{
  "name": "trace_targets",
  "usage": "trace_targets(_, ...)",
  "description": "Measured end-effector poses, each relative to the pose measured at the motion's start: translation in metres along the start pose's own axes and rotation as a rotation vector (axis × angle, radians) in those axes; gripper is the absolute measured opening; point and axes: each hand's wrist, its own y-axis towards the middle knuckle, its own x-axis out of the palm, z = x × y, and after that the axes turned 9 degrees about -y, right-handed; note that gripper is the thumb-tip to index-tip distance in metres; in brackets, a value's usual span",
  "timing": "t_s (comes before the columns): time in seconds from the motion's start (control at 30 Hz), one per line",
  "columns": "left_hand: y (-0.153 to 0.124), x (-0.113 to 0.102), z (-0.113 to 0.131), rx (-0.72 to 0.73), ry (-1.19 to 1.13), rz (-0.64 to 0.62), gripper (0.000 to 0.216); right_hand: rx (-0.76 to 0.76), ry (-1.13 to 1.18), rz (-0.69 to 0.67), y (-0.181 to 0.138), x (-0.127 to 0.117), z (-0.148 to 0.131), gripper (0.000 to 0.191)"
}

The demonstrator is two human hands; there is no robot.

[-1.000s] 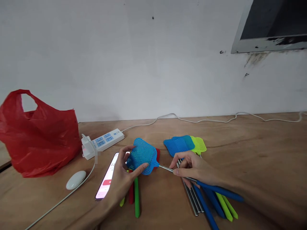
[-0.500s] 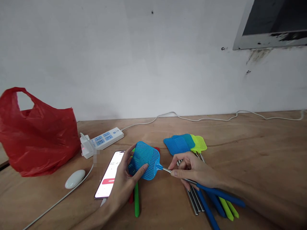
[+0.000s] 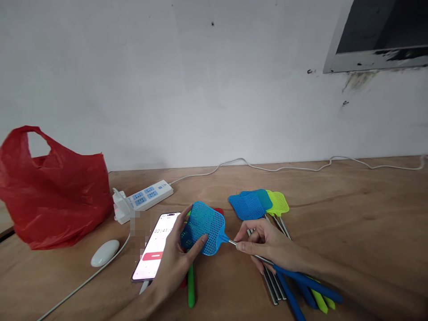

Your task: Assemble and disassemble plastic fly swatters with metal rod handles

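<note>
My left hand [image 3: 177, 261] pinches the perforated head of a blue fly swatter [image 3: 203, 226], thumb on its lower edge and fingers behind it. My right hand [image 3: 267, 247] grips the same swatter's thin metal rod, close to the head; its blue handle [image 3: 307, 283] runs out past my wrist. Under the held head lie a green-handled swatter [image 3: 191, 285] and a red one [image 3: 219, 211], mostly hidden. To the right is a pile of swatters [image 3: 257, 203] with blue and lime heads, their metal rods and handles partly under my right hand.
A phone [image 3: 157, 245] with a lit timer screen lies on the wooden table [image 3: 351, 214] beside my left hand. Further left are a white power strip [image 3: 143, 195], a white oval device [image 3: 105, 252] on a cable, and a red plastic bag [image 3: 53, 191]. A white wall stands behind.
The blue swatter's head has come down and slightly right, closer to the table. My right hand slid a little lower along the rod. Both hands keep their hold.
</note>
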Motion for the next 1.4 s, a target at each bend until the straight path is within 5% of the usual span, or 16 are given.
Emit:
trace_targets(0.2, 0.004, -0.001, 0.0, -0.012, -0.008, -0.083, 0.07, 0.022, 0.017, 0.039, 0.007, -0.002, 0.0, 0.033)
trace_targets(0.43, 0.004, -0.002, 0.001, 0.095, -0.019, 0.074, 0.046, 0.026, 0.456, 0.393, 0.012, -0.006, -0.003, 0.032)
trace_targets(0.57, -0.001, -0.002, 0.008, 0.045, -0.005, -0.077, 0.026, -0.076, 0.619, 0.473, 0.012, -0.005, -0.003, 0.035)
trace_targets(0.9, -0.017, 0.012, 0.023, -0.274, -0.131, -0.567, 0.038, -0.17, 0.6, 0.363, 0.005, 0.009, -0.007, 0.029)
trace_targets(1.4, -0.027, 0.019, 0.019, -0.384, -0.162, -0.619, 0.054, -0.089, 0.752, 0.358, 0.006, 0.027, 0.0, 0.031)
